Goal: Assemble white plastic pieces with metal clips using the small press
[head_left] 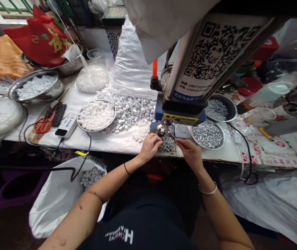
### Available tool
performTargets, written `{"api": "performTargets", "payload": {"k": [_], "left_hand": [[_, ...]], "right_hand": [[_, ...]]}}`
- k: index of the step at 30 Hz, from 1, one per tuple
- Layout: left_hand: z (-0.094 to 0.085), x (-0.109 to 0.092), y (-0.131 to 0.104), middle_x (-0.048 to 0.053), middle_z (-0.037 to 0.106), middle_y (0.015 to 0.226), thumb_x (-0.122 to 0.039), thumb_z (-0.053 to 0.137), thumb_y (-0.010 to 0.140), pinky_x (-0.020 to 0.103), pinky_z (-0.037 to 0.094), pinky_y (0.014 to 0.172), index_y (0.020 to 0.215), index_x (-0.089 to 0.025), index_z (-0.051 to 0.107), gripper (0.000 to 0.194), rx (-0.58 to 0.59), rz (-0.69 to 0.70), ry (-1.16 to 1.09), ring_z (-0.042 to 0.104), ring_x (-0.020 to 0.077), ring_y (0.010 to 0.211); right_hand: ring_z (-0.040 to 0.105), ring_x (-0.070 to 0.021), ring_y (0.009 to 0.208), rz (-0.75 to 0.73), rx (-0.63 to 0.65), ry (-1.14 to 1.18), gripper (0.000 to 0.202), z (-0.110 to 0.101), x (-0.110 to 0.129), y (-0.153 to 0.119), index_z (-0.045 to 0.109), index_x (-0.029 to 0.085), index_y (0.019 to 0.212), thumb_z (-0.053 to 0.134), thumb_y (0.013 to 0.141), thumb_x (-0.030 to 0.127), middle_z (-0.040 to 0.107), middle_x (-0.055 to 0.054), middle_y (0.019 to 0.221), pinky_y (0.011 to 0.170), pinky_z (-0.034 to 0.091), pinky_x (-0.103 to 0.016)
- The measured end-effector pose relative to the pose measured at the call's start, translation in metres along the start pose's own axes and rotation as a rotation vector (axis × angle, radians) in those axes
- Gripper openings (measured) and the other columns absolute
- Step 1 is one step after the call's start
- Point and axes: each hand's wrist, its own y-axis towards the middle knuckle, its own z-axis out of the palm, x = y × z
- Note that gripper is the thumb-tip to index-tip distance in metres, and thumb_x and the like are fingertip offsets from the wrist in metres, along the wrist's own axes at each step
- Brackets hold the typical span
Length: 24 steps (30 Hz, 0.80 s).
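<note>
My left hand (150, 147) is closed in a pinch at the left side of a small pile of metal pins (167, 144); what its fingers hold is too small to make out. On the other side of the pile, my right hand (189, 151) has its thumb and fingertips pressed together, their contents too tiny to tell. Just beyond the pile, white pieces (161, 128) sit at the base of the blue press (181, 115). A metal bowl of silvery pins (207, 134) stands right of my right hand. Loose grey and white square pieces (135, 109) are heaped beyond my left hand.
White parts fill a round dish (96, 115) at the left, near orange scissors (43, 125) and a white power strip (67, 125). Another pin bowl (220, 107) stands behind the right one. Black cables hang over the table's front edge. Below left is a white sack (57, 198) of grey pieces.
</note>
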Motion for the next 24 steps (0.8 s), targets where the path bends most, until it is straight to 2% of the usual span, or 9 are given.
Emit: {"api": "performTargets", "payload": {"k": [4, 9, 14, 18, 21, 24], "left_hand": [[-0.010, -0.004, 0.002, 0.005, 0.057, 0.085, -0.025, 0.047, 0.089, 0.030, 0.041, 0.080, 0.082, -0.017, 0.060, 0.016, 0.040, 0.081, -0.096, 0.053, 0.0166, 0.086], [-0.013, -0.008, 0.000, 0.005, 0.057, 0.083, -0.028, 0.048, 0.089, 0.030, 0.042, 0.077, 0.080, -0.017, 0.058, 0.018, 0.064, 0.072, -0.130, 0.052, 0.0168, 0.083], [-0.016, -0.009, 0.000, 0.006, 0.057, 0.083, -0.028, 0.046, 0.090, 0.030, 0.041, 0.076, 0.081, -0.017, 0.058, 0.018, 0.083, 0.091, -0.130, 0.052, 0.0167, 0.082], [-0.021, -0.009, 0.002, 0.006, 0.057, 0.082, -0.029, 0.045, 0.090, 0.029, 0.040, 0.076, 0.081, -0.016, 0.057, 0.020, 0.178, 0.140, -0.155, 0.051, 0.0158, 0.081], [-0.019, -0.012, 0.004, 0.004, 0.056, 0.079, -0.032, 0.046, 0.089, 0.027, 0.039, 0.073, 0.080, -0.015, 0.057, 0.022, 0.205, 0.045, -0.242, 0.050, 0.0140, 0.077], [-0.011, -0.015, 0.005, 0.001, 0.053, 0.071, -0.039, 0.052, 0.085, 0.023, 0.037, 0.065, 0.078, -0.014, 0.058, 0.026, 0.206, -0.193, -0.478, 0.047, 0.0109, 0.068]], "right_hand": [[0.068, -0.0185, 0.085, -0.034, 0.064, 0.003, 0.021, 0.016, 0.018, -0.001, 0.065, 0.024, 0.104, 0.056, 0.084, 0.027, 0.071, -0.003, 0.092, 0.078, 0.054, -0.031], [0.067, -0.0193, 0.086, -0.137, 0.132, -0.077, 0.021, 0.026, 0.027, 0.003, 0.062, 0.024, 0.105, 0.054, 0.086, 0.023, 0.071, -0.004, 0.093, 0.076, 0.055, -0.032], [0.068, -0.0191, 0.086, -0.154, 0.198, -0.051, 0.019, 0.024, 0.027, 0.004, 0.061, 0.023, 0.104, 0.053, 0.086, 0.025, 0.070, -0.005, 0.095, 0.076, 0.056, -0.031], [0.070, -0.0187, 0.082, -0.093, 0.265, 0.069, 0.017, 0.017, 0.028, 0.008, 0.062, 0.023, 0.099, 0.059, 0.083, 0.028, 0.071, -0.003, 0.089, 0.070, 0.057, -0.028], [0.070, -0.0186, 0.079, -0.037, 0.237, 0.086, 0.016, 0.018, 0.030, 0.010, 0.065, 0.024, 0.094, 0.061, 0.081, 0.031, 0.072, -0.001, 0.085, 0.069, 0.057, -0.027], [0.070, -0.0195, 0.077, 0.028, 0.061, 0.068, 0.017, 0.027, 0.031, 0.006, 0.070, 0.025, 0.088, 0.063, 0.079, 0.037, 0.073, -0.001, 0.084, 0.069, 0.057, -0.029]]}}
